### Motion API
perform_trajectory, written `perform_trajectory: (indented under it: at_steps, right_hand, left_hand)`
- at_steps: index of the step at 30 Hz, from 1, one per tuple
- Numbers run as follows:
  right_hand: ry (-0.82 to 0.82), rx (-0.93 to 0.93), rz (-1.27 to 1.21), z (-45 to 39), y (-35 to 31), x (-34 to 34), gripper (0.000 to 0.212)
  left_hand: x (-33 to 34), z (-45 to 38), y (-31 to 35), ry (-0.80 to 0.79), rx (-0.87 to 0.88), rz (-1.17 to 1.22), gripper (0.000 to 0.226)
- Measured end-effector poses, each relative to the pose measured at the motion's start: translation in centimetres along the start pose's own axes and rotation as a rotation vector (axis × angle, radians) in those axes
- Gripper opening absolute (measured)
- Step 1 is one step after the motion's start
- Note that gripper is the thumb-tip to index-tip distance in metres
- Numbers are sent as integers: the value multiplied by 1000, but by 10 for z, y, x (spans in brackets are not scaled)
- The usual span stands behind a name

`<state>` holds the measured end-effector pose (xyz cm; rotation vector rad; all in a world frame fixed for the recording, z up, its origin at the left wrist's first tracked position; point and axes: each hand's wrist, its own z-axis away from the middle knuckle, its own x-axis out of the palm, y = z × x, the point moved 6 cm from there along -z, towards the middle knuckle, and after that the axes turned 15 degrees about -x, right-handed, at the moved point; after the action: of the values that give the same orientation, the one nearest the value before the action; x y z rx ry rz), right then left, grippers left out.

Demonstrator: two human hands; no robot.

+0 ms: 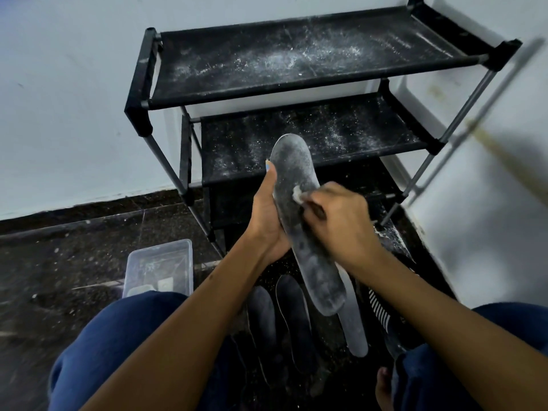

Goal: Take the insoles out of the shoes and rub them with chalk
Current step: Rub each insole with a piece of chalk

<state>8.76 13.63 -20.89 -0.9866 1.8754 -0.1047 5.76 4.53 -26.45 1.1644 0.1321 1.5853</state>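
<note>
My left hand (267, 213) grips a long dark insole (299, 221) by its left edge and holds it up in front of the shoe rack. The insole is grey with chalk dust. My right hand (341, 223) pinches a small white piece of chalk (297, 194) and presses it against the insole's middle. On the floor below lie two dark insoles (292, 318) side by side and one chalk-whitened insole (354, 324) to their right. A dark shoe with white stripes (382, 314) lies further right, partly hidden by my right forearm.
A black two-shelf shoe rack (296, 60), dusted with white powder, stands against the wall ahead. A clear plastic box (158, 268) with small pieces inside sits on the dark floor at the left, by my knee. My knees in blue trousers frame the bottom.
</note>
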Motion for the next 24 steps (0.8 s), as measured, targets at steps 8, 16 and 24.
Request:
perform_trajectory:
  at_steps: [8, 16, 24]
  right_hand:
    - [10, 32, -200, 4, -14, 11, 15]
    - [-2, 74, -58, 5, 2, 6, 16]
    - [-10, 152, 3, 2, 17, -2, 20]
  left_hand:
    - [-6, -6, 0, 87, -20, -52, 83]
    - [-5, -5, 3, 38, 3, 5, 87]
    - [-5, -2, 7, 41, 20, -31, 88]
